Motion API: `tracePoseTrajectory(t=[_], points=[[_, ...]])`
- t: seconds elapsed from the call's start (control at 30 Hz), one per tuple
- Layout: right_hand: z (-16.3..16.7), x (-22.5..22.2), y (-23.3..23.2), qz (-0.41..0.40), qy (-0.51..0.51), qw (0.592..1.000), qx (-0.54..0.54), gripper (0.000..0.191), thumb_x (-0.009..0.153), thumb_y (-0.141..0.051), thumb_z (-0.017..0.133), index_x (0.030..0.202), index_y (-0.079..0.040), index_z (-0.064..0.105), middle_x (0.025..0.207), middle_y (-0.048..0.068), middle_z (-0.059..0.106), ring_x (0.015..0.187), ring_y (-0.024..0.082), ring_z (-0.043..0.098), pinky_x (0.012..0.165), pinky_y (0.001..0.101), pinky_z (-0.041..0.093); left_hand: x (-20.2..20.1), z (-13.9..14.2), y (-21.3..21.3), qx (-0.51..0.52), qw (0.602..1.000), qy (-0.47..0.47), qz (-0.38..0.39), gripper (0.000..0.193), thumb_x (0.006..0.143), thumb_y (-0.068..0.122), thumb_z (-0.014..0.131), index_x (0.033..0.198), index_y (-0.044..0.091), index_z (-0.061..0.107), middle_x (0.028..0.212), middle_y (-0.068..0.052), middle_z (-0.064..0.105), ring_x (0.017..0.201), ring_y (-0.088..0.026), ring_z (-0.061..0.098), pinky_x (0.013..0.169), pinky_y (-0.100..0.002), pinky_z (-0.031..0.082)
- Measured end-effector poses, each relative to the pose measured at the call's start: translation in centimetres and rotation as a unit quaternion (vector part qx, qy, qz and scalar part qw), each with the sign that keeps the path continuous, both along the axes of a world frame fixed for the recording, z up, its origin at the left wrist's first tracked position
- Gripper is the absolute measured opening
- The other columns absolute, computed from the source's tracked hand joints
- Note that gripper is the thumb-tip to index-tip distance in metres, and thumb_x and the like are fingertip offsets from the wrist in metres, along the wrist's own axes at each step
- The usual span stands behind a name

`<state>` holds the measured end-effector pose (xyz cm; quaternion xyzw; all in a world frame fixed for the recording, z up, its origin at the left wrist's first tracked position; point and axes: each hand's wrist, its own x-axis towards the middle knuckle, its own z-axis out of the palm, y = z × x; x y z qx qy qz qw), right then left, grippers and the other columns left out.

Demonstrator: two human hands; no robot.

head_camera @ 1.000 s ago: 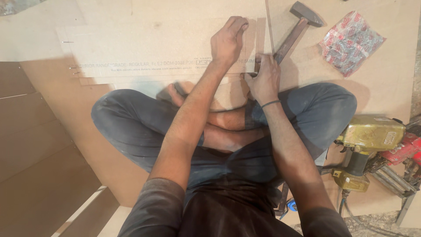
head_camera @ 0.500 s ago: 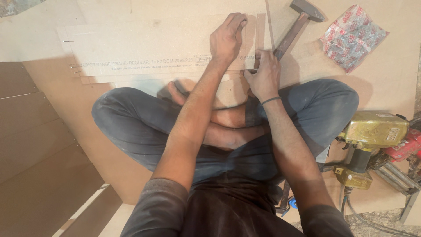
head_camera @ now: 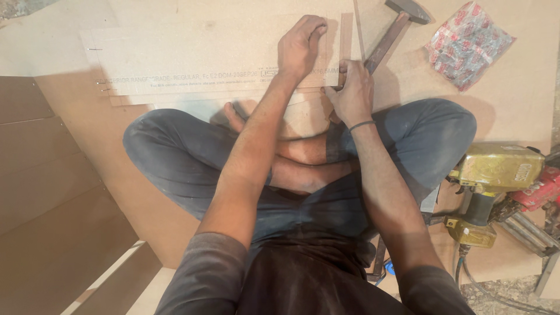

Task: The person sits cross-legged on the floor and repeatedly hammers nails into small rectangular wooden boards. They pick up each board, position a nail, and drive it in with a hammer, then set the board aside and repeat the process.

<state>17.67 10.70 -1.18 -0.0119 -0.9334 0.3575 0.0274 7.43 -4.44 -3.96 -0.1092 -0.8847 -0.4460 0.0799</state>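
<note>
Here the left hand presses flat, fingers spread, on the fibreboard strip. The right hand grips its corner, fingers curled. A hammer lies just beside.

— That board looks like what?
— Matt pale fibreboard, smooth. The hammer has a dull metal head and a wooden handle.
— And the packet?
— Glossy crinkled plastic.

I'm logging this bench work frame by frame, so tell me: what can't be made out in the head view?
- What the right hand grips at the board edge: its fingers cover it.
- The hammer head: partly cut by the top edge.
- The yellow power tool nose: hidden behind the knee.
- The left hand fingertips: curled under.
</note>
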Motion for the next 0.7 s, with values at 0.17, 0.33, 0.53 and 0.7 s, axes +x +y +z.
tracePoseTrajectory(t=[0.17, 0.33, 0.53, 0.7], points=[[0.0, 0.0, 0.1, -0.002, -0.009, 1.0, -0.006, 0.056, 0.072, -0.014, 0.095, 0.116, -0.002, 0.062, 0.114, 0.015, 0.065, 0.109, 0.036, 0.062, 0.095, 0.0462, 0.048, 0.9, 0.6, -0.2, 0.008, 1.0, -0.001, -0.016, 0.007, 0.098, 0.017, 0.065, 0.103, 0.016, 0.071, 0.107, 0.002, 0.073, 0.09, -0.025, 0.073, 0.078, -0.036, 0.058], [-0.1, 0.0, 0.0, -0.003, -0.01, 1.0, -0.005, 0.056, 0.072, -0.012, 0.094, 0.117, -0.001, 0.062, 0.113, 0.015, 0.066, 0.107, 0.035, 0.062, 0.093, 0.0467, 0.048, 1.3, 0.4, -0.5, -0.02, 0.999, 0.014, -0.02, 0.007, 0.099, 0.019, 0.065, 0.104, 0.017, 0.071, 0.109, 0.004, 0.074, 0.09, -0.026, 0.073, 0.076, -0.037, 0.058], [-0.4, -0.2, -0.1, -0.007, -0.009, 1.0, -0.009, 0.056, 0.074, -0.012, 0.093, 0.119, -0.001, 0.062, 0.114, 0.014, 0.066, 0.107, 0.034, 0.062, 0.093, 0.0464, 0.048, 0.8, 0.0, 0.1, -0.025, 0.999, 0.026, 0.004, 0.009, 0.099, 0.02, 0.065, 0.106, 0.018, 0.07, 0.11, 0.005, 0.073, 0.091, -0.025, 0.073, 0.076, -0.036, 0.058], [-0.3, -0.4, -0.1, -0.006, -0.007, 1.0, -0.01, 0.059, 0.073, -0.011, 0.093, 0.122, 0.0, 0.061, 0.113, 0.014, 0.066, 0.105, 0.033, 0.063, 0.093, 0.0469, 0.048, 0.8, -0.4, 0.0, -0.046, 0.998, 0.033, -0.004, 0.009, 0.102, 0.02, 0.064, 0.108, 0.018, 0.069, 0.112, 0.006, 0.072, 0.092, -0.024, 0.073, 0.077, -0.036, 0.059]])
